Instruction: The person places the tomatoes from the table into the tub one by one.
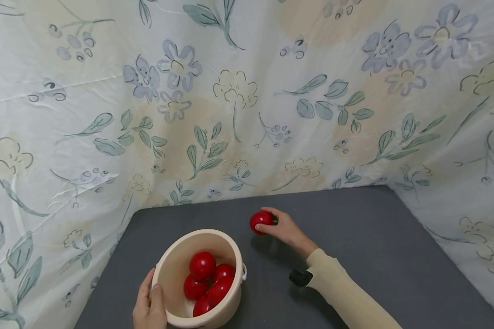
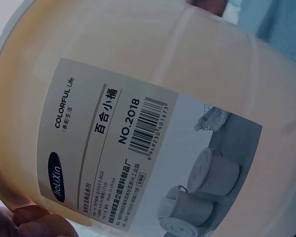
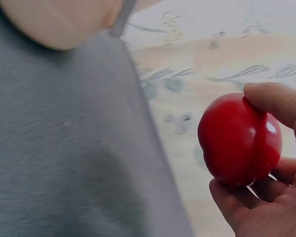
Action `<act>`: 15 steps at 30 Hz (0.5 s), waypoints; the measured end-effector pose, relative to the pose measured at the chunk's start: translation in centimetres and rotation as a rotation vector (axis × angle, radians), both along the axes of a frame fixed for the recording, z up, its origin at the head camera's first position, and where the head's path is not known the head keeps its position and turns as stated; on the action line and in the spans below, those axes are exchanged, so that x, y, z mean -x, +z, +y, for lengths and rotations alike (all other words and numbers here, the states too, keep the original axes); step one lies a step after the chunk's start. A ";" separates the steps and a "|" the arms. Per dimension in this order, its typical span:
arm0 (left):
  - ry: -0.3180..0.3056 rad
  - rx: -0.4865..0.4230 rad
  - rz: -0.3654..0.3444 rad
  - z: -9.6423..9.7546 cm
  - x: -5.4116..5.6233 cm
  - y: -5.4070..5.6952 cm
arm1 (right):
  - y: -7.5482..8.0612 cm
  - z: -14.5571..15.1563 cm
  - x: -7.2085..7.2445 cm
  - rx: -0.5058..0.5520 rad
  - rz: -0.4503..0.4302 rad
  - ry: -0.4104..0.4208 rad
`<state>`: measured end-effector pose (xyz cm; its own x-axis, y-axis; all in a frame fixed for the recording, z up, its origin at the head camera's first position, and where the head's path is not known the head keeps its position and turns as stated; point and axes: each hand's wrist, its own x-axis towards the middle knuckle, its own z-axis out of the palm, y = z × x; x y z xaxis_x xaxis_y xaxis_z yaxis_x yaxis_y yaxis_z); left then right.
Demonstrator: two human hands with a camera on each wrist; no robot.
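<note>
My right hand (image 1: 286, 228) pinches a glossy red tomato (image 1: 260, 222) between thumb and fingers, above the grey table to the right of a bucket. In the right wrist view, the lobed tomato (image 3: 237, 140) sits between the thumb above and fingers below. With my left hand (image 1: 148, 304) I grip the near left side of the cream plastic bucket (image 1: 160, 269) at its rim. Several more red tomatoes (image 1: 202, 266) lie inside the bucket, which tilts toward me. A printed label (image 2: 133, 148) on the bucket's outer wall fills the left wrist view.
The dark grey tabletop (image 1: 354, 237) spreads around the bucket and out to the right. Flower-printed cloth (image 1: 247, 114) hangs behind the table and along both sides. A black strap piece (image 1: 300, 277) sits at my right wrist.
</note>
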<state>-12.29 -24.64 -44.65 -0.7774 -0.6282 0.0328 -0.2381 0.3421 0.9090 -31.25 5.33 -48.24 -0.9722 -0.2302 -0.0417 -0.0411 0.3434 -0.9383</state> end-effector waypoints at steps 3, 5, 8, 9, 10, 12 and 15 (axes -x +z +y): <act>-0.001 -0.005 0.001 0.0 -0.1 0.0 | 1.6 0.4 0.0 0.020 0.015 0.002; 0.003 -0.005 0.004 0.0 -0.1 0.0 | 2.7 0.6 0.0 0.025 0.031 0.013; 0.008 -0.007 0.008 0.0 -0.2 0.0 | 4.6 0.9 0.1 0.015 0.064 0.027; 0.010 -0.007 0.009 0.0 -0.2 0.0 | 5.1 1.0 0.2 0.014 0.075 0.030; 0.011 -0.008 0.010 0.0 -0.2 -0.1 | 5.7 1.1 0.3 0.011 0.088 0.033; 0.013 -0.015 0.014 -0.1 -0.3 -0.1 | 6.9 1.4 0.3 0.017 0.105 0.038; 0.017 -0.020 0.035 0.0 -0.4 -0.3 | 8.5 1.7 0.2 0.047 0.118 0.034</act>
